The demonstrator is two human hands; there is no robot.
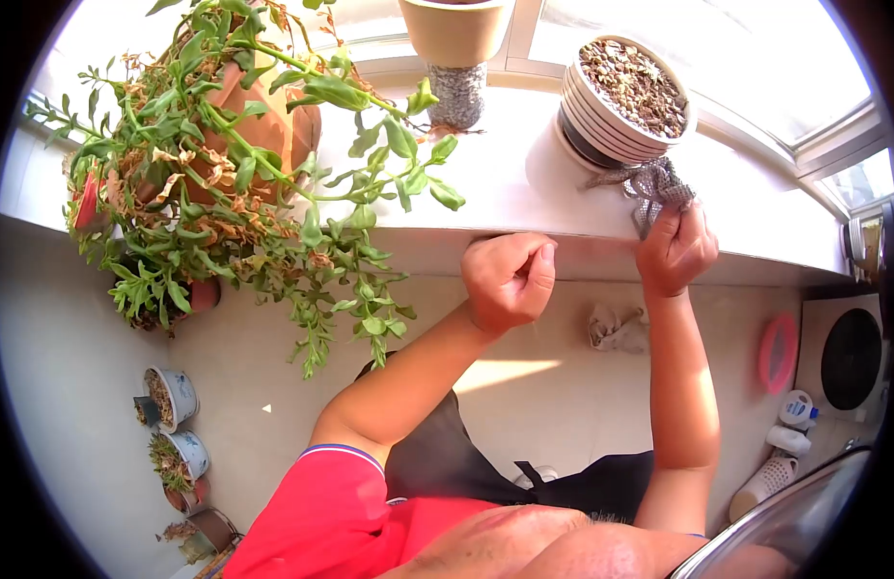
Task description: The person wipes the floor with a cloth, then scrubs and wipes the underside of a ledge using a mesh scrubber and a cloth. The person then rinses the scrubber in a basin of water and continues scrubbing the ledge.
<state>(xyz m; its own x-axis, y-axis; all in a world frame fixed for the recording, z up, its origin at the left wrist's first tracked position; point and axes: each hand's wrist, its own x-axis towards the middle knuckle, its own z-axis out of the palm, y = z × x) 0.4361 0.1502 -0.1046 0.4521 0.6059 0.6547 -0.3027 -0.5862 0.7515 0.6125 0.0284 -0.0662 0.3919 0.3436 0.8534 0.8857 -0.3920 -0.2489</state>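
My right hand pinches a crumpled grey checked cloth at the front edge of the white windowsill. Beyond the cloth, and close to it, stands a cream, ribbed pot with a dark band low on its side. Brown chips or dry soil fill it. My left hand is curled into a fist against the sill's front edge, with nothing showing out of it. To its left trail the green stems of a large leafy plant in a terracotta pot.
A beige pot on a speckled grey stand is by the window. Several small pots, one a white pot, line the floor at left. At right are a pink basin, a bottle and a clog.
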